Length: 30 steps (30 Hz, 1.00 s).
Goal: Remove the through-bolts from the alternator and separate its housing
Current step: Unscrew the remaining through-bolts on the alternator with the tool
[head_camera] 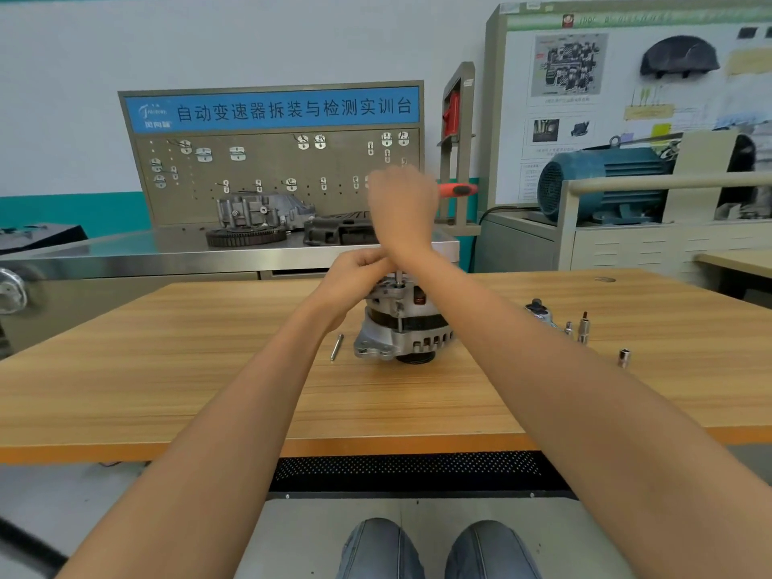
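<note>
Head view: knees at the tabletop edge, one freed through-bolt lying just left of the alternator, which stands mid-table pulley-down, silver finned housing with a dark stator band, halves looking unseparated. Left hand has its fingers curled at the top of the unit, apparently steadying the driver shaft; right hand grips a red-handled tool above it, blurred. Judging by that, a bolt is being run out; next needs lifting it clear, remaining bolts hidden; loose sockets right.
</note>
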Each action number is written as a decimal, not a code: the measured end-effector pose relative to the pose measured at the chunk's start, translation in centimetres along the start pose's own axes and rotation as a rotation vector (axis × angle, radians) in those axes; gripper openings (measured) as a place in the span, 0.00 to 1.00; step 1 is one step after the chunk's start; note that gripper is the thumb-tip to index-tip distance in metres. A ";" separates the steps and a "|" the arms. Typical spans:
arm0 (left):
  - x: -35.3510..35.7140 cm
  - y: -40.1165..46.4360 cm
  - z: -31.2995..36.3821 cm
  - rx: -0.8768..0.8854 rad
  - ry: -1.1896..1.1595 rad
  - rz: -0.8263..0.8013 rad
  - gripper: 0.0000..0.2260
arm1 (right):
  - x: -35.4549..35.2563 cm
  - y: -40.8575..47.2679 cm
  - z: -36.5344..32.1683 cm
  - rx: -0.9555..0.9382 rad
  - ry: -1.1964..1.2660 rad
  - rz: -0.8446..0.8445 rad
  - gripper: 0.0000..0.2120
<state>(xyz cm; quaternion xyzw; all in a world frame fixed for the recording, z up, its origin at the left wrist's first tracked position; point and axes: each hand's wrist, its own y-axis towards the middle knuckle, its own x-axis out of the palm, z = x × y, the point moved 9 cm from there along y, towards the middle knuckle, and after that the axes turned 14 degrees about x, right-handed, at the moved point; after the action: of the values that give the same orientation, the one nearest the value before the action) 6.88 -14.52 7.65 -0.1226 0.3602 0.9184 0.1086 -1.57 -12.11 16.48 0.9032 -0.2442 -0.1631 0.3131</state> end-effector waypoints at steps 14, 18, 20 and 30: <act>-0.8 0.0 -1.3 -0.057 -0.035 0.079 0.12 | -0.1 -2.2 -0.2 -0.237 -0.603 0.286 0.09; -0.3 0.1 -0.7 -0.055 -0.008 0.008 0.11 | -0.3 -1.1 -0.5 -0.106 -0.303 0.208 0.08; 0.4 0.2 -0.4 -0.055 0.016 -0.085 0.07 | 0.5 0.4 0.7 0.108 0.103 -0.072 0.17; -0.8 0.7 -0.7 -0.080 0.068 0.056 0.12 | 0.0 -1.4 -0.4 -0.141 -0.343 0.087 0.07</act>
<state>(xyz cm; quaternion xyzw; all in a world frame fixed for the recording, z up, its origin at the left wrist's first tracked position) 7.52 -15.56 7.83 -0.1476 0.3301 0.9300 0.0656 -0.87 -10.95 15.90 0.8265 -0.3210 -0.3177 0.3360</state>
